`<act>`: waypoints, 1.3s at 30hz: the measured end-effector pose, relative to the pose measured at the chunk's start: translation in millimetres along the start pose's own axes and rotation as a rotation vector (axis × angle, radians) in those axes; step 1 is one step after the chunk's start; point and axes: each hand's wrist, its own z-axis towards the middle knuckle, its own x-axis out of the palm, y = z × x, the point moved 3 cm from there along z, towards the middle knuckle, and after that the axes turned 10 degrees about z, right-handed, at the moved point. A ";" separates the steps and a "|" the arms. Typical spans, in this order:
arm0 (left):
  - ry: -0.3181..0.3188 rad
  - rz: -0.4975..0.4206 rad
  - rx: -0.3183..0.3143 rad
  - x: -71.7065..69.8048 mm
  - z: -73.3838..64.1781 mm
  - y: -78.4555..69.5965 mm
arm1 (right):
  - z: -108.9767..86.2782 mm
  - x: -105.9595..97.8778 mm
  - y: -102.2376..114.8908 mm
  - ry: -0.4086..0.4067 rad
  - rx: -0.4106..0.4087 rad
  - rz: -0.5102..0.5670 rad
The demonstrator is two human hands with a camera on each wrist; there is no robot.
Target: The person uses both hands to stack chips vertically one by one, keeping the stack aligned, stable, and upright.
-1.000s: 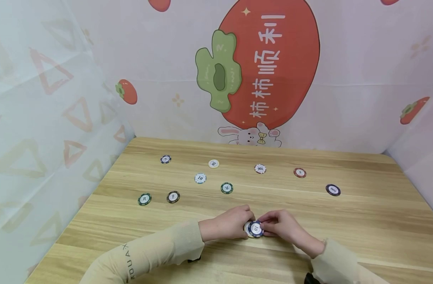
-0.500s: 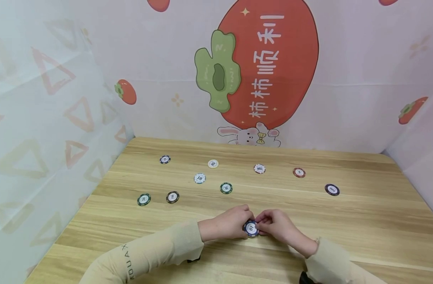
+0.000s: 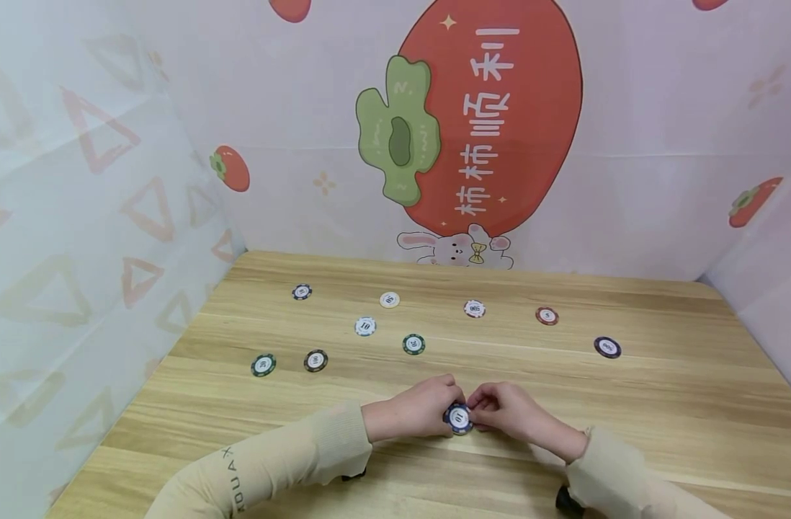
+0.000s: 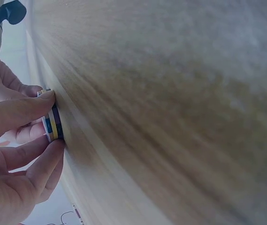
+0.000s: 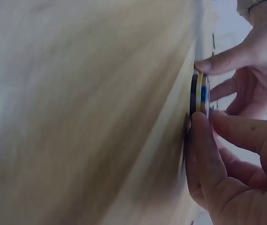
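Note:
A small stack of poker chips lies on the wooden table, topped by a blue poker chip (image 3: 459, 418) marked 10. Edge-on in the right wrist view, a yellow-edged chip (image 5: 199, 92) sits under the blue one, with a dark chip (image 5: 194, 93) at the bottom. My left hand (image 3: 424, 407) grips the stack from the left, thumb on the near side and fingers on the far side. From the right, my right hand (image 3: 515, 412) pinches the blue chip's edge between thumb and fingertips. Its other fingers are partly hidden in the head view.
Several single chips lie spread apart farther back, including a green chip (image 3: 413, 344), a black chip (image 3: 315, 360), a red chip (image 3: 547, 316) and a purple chip (image 3: 607, 347). A printed cloth backdrop (image 3: 292, 216) stands behind the table (image 3: 681, 411).
My right hand has moved slightly left, bringing the blue chip from half overlapping to squarely over the stack. During the last half second both hands have stayed nearly still.

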 end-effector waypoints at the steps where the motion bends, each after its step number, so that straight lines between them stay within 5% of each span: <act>1: 0.002 0.000 -0.002 0.1 -0.1 0.1 | -0.6 -2.2 0.6 0.007 -0.020 -0.040; 7: 0.012 0.009 -0.010 -0.3 -0.9 -0.2 | -5.0 -23.0 2.7 -0.046 -0.135 -0.294; 17: 0.010 0.014 -0.016 1.1 -1.6 -0.3 | -9.7 -66.4 -6.5 -0.222 -0.256 -0.533; 39: 0.017 0.005 -0.025 0.0 -2.2 -1.0 | -17.8 -135.0 -42.7 -0.248 -0.196 -0.785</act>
